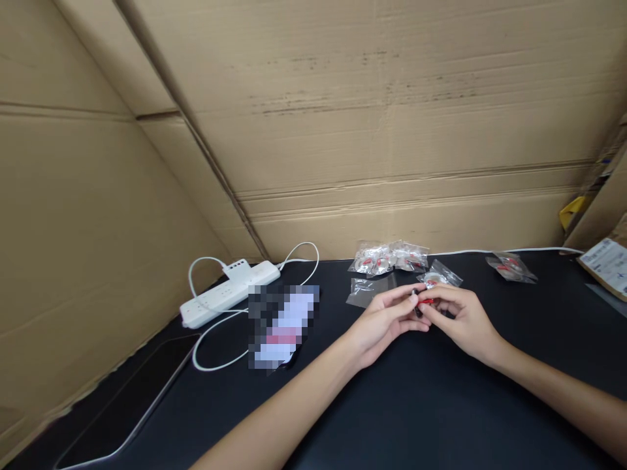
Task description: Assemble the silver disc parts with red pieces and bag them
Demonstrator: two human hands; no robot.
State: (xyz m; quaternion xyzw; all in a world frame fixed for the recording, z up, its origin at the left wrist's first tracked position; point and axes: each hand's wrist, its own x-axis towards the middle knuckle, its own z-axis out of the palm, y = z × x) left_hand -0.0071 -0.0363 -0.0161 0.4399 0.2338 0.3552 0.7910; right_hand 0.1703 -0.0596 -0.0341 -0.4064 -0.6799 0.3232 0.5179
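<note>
OK, LH [378,324] pinches blk bit [418,312], RH [463,321] red bit [426,301].

Our left forearm [298,395]: slanting toward the counter's [416,418] back edge | our right forearm [553,382]: angled in from the right-front corner side | our left hand [377,326], right hand [465,320]: facing, close together nearer the back edge | our fingers [402,304]: bent, thumbs pinching inward

Black table [392,418], its things mostly at the back and left.
On it lie a dark tablet [130,398], a white power strip [220,297], a looping white cable [210,370], a blurred-out phone-like thing [289,320], clustered small bags [386,259] showing red bits, a flat clear bag [365,292], and a separate bag [512,267] farther right.
</note>
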